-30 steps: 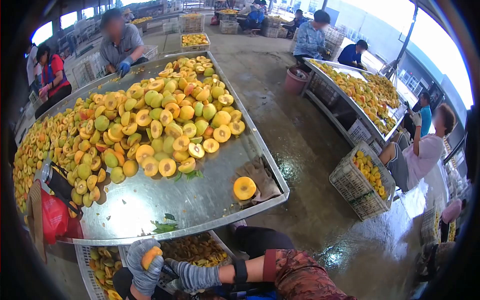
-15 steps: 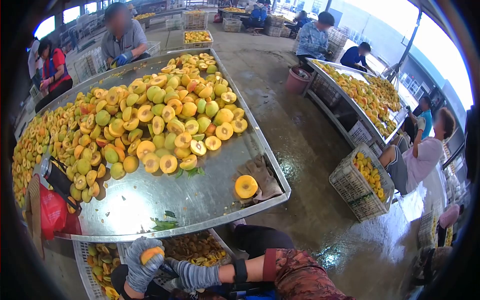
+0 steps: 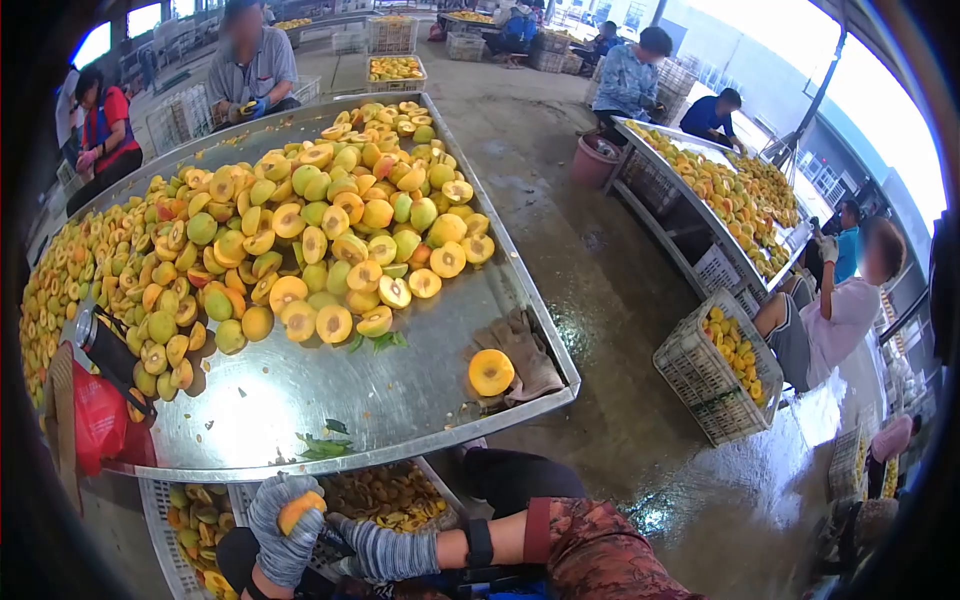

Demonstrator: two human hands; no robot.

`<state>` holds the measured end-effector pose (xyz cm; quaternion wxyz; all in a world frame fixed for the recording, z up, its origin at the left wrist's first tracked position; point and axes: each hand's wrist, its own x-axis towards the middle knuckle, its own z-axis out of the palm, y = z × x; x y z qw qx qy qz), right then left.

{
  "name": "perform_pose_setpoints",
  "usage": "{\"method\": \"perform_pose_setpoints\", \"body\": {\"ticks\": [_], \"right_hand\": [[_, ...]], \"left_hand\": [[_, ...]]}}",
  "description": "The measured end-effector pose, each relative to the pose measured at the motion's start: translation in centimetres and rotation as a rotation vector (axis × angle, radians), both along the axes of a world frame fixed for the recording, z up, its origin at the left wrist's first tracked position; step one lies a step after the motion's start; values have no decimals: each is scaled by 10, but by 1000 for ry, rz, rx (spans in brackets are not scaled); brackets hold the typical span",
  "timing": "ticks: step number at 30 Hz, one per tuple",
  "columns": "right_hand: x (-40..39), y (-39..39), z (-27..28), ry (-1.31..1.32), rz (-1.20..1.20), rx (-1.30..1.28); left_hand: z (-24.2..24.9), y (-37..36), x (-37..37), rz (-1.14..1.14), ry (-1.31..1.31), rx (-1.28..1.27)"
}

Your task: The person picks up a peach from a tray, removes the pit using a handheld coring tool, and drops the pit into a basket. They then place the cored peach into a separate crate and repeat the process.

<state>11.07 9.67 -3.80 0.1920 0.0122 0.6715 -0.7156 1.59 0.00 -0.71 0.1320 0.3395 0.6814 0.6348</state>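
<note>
My left hand (image 3: 283,530), in a grey knitted glove, is closed around an orange-yellow fruit half (image 3: 298,512) below the table's front edge. Beside it on the right is my right hand (image 3: 385,548), also gloved; its fingers curl round a dark object, perhaps a tool handle, too hidden to name. Just beyond the hands is the metal table (image 3: 400,430), bearing a big heap of halved fruit (image 3: 310,215). A single fruit half (image 3: 490,372) lies at the near right corner against a brown glove (image 3: 533,358).
Crates of fruit (image 3: 205,520) and dark scraps (image 3: 385,495) stand under the table edge. A red bag (image 3: 97,420) and a black flask (image 3: 108,350) are at the left. Several people sit around; a second table (image 3: 715,190) and a fruit crate (image 3: 715,370) are on the right.
The view has shifted slightly. Both my hands keep nearly the same pose, with the fruit half still in the left. The person across the table has lowered their hands.
</note>
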Motion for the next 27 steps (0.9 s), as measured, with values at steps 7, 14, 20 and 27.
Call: {"method": "perform_pose_setpoints", "body": {"ticks": [7, 14, 20, 27], "right_hand": [[0, 2, 0, -62, -44, -259], [4, -54, -166, 706, 142, 726], [-2, -1, -3, 0, 61, 102], [-7, -2, -1, -97, -120, -386]], "left_hand": [[18, 4, -10, -180, -576, -71], [2, 0, -4, 14, -22, -55], [16, 2, -18, -203, -156, -195], [18, 8, -16, -185, -270, -64]]}}
